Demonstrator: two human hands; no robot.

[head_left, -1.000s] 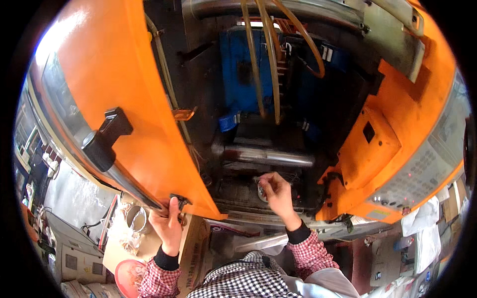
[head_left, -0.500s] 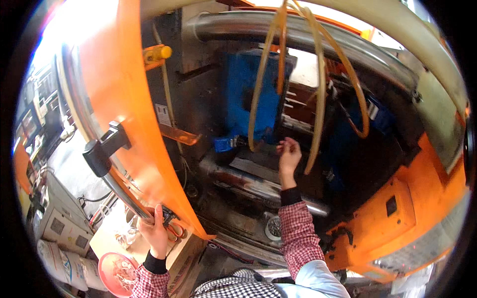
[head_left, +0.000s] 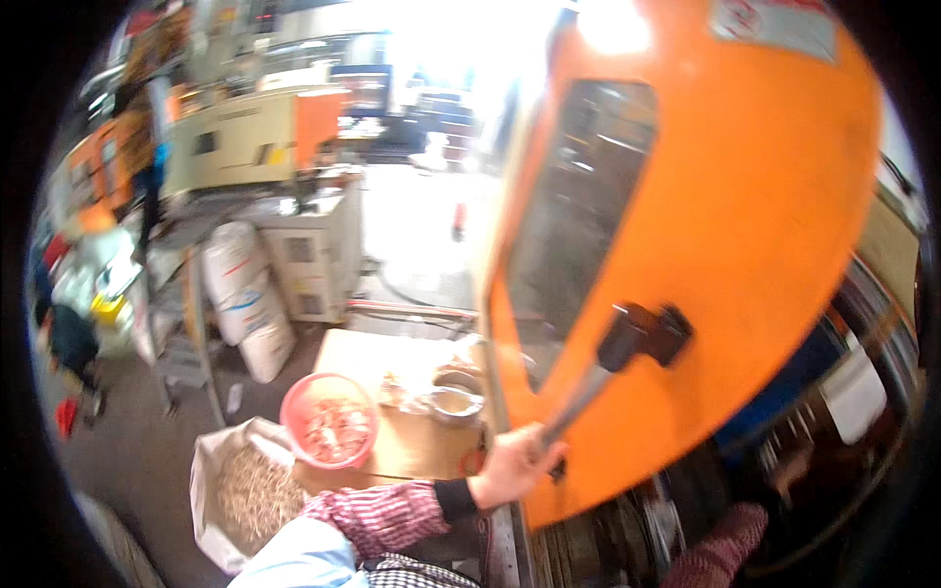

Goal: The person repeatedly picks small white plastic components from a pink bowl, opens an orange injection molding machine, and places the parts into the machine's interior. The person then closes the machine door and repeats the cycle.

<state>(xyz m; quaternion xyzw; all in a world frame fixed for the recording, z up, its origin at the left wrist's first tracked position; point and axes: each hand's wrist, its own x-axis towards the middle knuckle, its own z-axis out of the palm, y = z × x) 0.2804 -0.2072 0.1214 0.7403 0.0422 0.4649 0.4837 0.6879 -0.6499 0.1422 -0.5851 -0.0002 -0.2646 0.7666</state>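
My left hand (head_left: 515,467) is wrapped round the lower end of a grey bar handle (head_left: 573,402) with black end mounts. The handle is fixed to a large orange machine door (head_left: 735,245) with a dark window (head_left: 588,206). At the lower right, my right hand (head_left: 787,472) reaches into the dim machine opening beyond the door's edge. Its fingers are blurred, so I cannot make out whether they hold anything. Close above that hand are a white panel (head_left: 853,394) and a brown block (head_left: 814,441). Blue metal (head_left: 784,377) shows between them and the door.
Left of the door, a board-topped table (head_left: 421,431) carries a pink bowl (head_left: 287,412) of small pieces and a metal bowl (head_left: 456,400). An open sack (head_left: 211,480) of pale pieces stands beside it. Farther off are stacked white sacks (head_left: 245,294), a ladder-like stand (head_left: 186,343) and a person (head_left: 147,127).
My view has swung left, bringing the door's outer face, bowls and sack into fuller sight. My left hand still grips the handle. The door now covers more of the opening; my right hand remains inside.
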